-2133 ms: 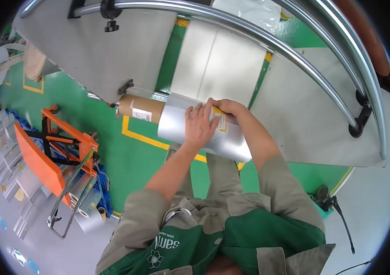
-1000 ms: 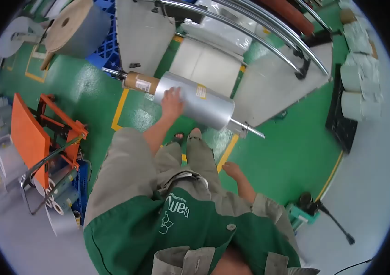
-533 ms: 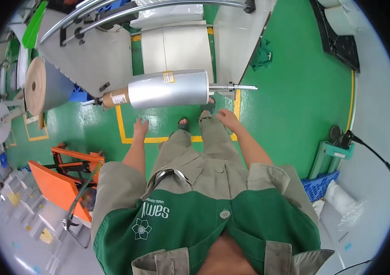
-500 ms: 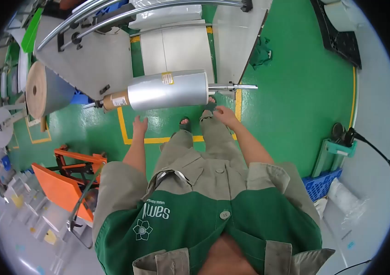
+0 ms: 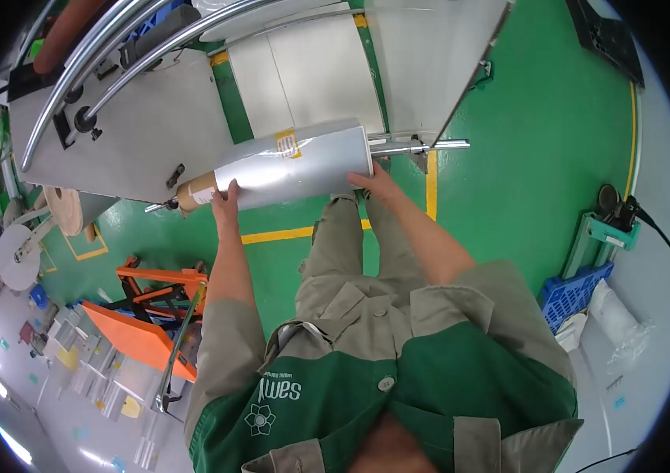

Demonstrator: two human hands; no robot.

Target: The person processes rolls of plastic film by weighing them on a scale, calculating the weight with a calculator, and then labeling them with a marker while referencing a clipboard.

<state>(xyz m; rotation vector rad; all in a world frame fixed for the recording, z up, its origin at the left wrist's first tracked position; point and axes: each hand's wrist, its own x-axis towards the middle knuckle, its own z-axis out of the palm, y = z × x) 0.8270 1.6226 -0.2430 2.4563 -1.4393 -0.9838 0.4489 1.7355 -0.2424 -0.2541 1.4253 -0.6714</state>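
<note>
A silver-grey roll of plastic film [image 5: 295,169] with a yellow-white label lies across a metal shaft [image 5: 449,145] in front of me. Its brown cardboard core [image 5: 195,193] sticks out at the left. My left hand [image 5: 225,207] grips the roll's underside near that core, thumb up on the film and the other fingers partly hidden. At the right end, my right hand [image 5: 378,184] is closed around the lower edge, beside the shaft.
Grey panels [image 5: 126,130] of a machine frame stand on both sides, with curved metal bars [image 5: 146,67] above left. An orange lift table [image 5: 139,339] is at my left. A blue crate [image 5: 575,296] sits by the right wall. Yellow lines [image 5: 280,235] mark the green floor.
Both hands have reached forward from apart to take hold of the roll's two ends. My body has come closer to the machine, and the view has shifted.
</note>
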